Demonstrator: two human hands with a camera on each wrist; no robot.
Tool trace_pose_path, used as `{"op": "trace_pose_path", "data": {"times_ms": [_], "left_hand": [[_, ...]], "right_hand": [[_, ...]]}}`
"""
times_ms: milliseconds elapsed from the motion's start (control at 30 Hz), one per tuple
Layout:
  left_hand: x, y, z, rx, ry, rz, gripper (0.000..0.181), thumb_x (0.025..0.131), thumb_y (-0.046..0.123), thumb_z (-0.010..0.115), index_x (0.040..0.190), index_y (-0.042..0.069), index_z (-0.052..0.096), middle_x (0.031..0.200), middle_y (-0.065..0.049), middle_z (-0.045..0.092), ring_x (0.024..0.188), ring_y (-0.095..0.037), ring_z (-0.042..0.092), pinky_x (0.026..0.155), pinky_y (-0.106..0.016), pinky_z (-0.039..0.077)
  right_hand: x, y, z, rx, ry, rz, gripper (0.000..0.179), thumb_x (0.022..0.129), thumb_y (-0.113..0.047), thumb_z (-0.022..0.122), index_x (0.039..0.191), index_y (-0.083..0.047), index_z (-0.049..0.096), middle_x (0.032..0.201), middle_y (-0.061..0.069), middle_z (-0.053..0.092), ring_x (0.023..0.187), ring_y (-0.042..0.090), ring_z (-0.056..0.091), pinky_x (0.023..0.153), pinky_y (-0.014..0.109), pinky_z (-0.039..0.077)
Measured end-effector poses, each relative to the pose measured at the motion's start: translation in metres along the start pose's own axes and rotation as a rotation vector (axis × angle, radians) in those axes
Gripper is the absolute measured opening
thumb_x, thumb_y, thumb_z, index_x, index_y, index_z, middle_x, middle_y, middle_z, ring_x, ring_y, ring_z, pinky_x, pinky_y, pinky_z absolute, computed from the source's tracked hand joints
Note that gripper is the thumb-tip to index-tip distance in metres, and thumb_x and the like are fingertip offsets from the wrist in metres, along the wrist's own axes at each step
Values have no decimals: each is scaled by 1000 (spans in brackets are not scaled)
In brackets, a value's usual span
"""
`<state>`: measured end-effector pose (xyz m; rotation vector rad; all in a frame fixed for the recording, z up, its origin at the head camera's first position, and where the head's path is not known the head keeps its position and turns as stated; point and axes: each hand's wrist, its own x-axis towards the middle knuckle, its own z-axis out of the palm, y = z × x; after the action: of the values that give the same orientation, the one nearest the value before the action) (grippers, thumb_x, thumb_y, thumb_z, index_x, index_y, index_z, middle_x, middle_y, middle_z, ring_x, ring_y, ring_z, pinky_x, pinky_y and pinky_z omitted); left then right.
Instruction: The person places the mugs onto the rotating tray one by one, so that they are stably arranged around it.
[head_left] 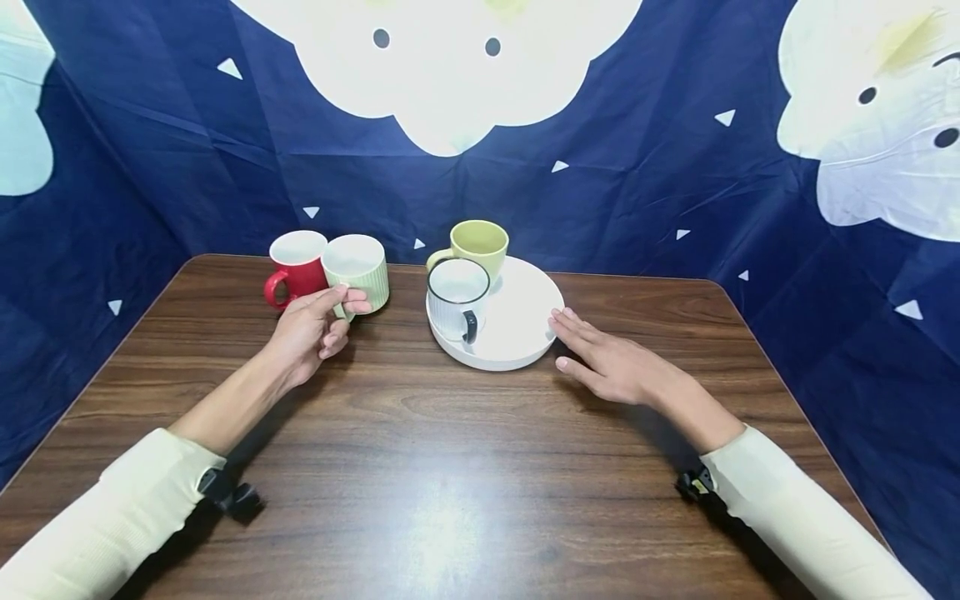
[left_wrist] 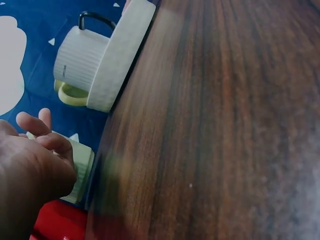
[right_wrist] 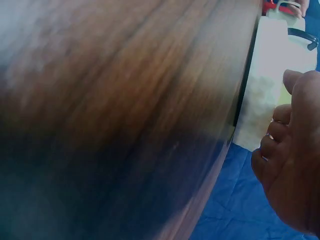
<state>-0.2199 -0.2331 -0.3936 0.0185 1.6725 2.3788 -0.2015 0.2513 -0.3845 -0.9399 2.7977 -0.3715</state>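
Observation:
My left hand (head_left: 309,332) pinches the handle of a pale green ribbed mug (head_left: 371,287) between thumb and fingers. Right beside that mug, on its left, stands a red mug (head_left: 306,277) with a white inside. A round white tray (head_left: 517,329) carries a white ribbed mug (head_left: 452,321) with a black rim and black handle, and behind it a yellow-green mug (head_left: 487,242). At the tray's right edge lies my right hand (head_left: 618,367), its fingers straight and the fingertips right at the rim. In the left wrist view, fingers partly hide the pale green mug (left_wrist: 82,175).
Everything stands toward the back of a dark wooden table (head_left: 450,450). Behind the table's back edge hangs a blue cloth (head_left: 637,183) with white clouds and triangles. Small black wrist cameras sit at both cuffs.

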Motion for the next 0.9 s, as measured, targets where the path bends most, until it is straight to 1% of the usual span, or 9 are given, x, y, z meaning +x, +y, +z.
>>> {"op": "trace_pose_path", "data": {"times_ms": [133, 267, 333, 400, 567, 767, 900], "left_hand": [[-2, 0, 0, 13, -12, 10, 32, 122, 27, 53, 117, 13, 81, 100, 5, 87, 49, -4, 44, 44, -16, 33], [-5, -2, -1, 17, -26, 18, 33, 123, 25, 50, 118, 11, 80, 100, 5, 87, 49, -5, 41, 46, -22, 21], [-6, -3, -2, 14, -33, 23, 32, 123, 24, 49, 118, 11, 79, 100, 5, 87, 49, -6, 40, 49, -25, 16], [-7, -3, -1, 5, -39, 25, 32, 123, 24, 50, 118, 11, 78, 101, 4, 88, 49, -6, 39, 51, -27, 13], [-11, -3, -1, -5, -47, 31, 31, 122, 25, 51, 117, 11, 79, 102, 3, 88, 50, -7, 39, 51, -27, 14], [-17, -2, -1, -3, -50, 25, 31, 122, 26, 52, 115, 13, 79, 101, 3, 87, 50, -8, 37, 48, -23, 22], [-20, -3, -3, 2, -62, 23, 31, 122, 26, 53, 117, 12, 79, 102, 3, 87, 52, -10, 35, 49, -25, 20]], "right_hand": [[-2, -1, 0, -52, 7, -32, 71, 121, -51, 46, 181, -18, 26, 191, 4, 19, 177, 27, 22, 139, 59, 34], [-2, -3, 0, -91, 28, -83, 69, 121, -46, 50, 179, -15, 32, 189, 7, 25, 176, 29, 26, 138, 58, 36], [-2, -3, 0, -100, 34, -97, 69, 121, -45, 51, 179, -14, 32, 189, 7, 25, 176, 30, 25, 139, 57, 35], [-3, -2, 1, -106, 37, -103, 70, 120, -44, 53, 179, -13, 31, 189, 8, 24, 177, 31, 24, 139, 57, 34], [-4, -2, 4, -101, 36, -106, 72, 120, -44, 53, 180, -13, 28, 190, 8, 21, 177, 30, 23, 140, 57, 33], [-5, -3, 5, -84, 32, -103, 73, 120, -47, 51, 181, -15, 25, 191, 7, 19, 177, 30, 23, 140, 58, 33], [-6, -5, 7, -68, 31, -94, 72, 121, -47, 50, 181, -16, 25, 191, 7, 19, 177, 29, 23, 139, 59, 34]]}}
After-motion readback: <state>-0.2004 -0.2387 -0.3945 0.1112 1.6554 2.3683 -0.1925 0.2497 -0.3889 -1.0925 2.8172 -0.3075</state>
